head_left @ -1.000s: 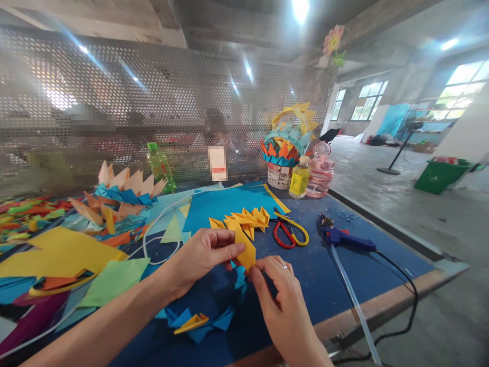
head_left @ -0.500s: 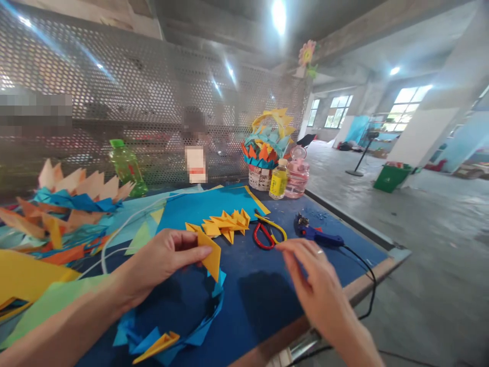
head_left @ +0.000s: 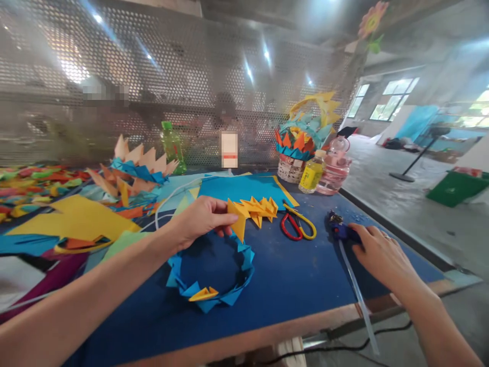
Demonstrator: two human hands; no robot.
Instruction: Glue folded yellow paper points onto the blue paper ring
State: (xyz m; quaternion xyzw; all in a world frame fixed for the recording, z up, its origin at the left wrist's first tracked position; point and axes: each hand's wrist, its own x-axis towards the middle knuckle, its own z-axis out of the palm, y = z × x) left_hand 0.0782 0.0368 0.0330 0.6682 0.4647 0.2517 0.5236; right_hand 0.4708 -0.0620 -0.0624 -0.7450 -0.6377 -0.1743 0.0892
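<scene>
My left hand (head_left: 208, 216) pinches a folded yellow paper piece (head_left: 237, 220) above the far rim of a blue paper ring (head_left: 244, 275). One yellow piece (head_left: 204, 294) sits on the ring's near side. Beyond my left hand lies a cluster of folded yellow pieces (head_left: 262, 208). On the right, my right hand (head_left: 376, 247) has its fingers over the handle of a blue glue gun (head_left: 346, 232), from which a clear glue stick (head_left: 359, 295) sticks out toward the table's front edge.
Scissors with red and yellow handles (head_left: 298, 226) lie mid-table. Behind them stand a decorated basket (head_left: 291, 167), a yellow-labelled bottle (head_left: 312, 173) and a pink bottle (head_left: 334, 168). Paper crowns (head_left: 133, 178) and yellow sheets (head_left: 72, 219) cover the left. A white cable crosses the sheets.
My right hand has moved right and down onto the glue gun, whose glue stick now shows. My left hand still holds the yellow piece. The camera view has turned left.
</scene>
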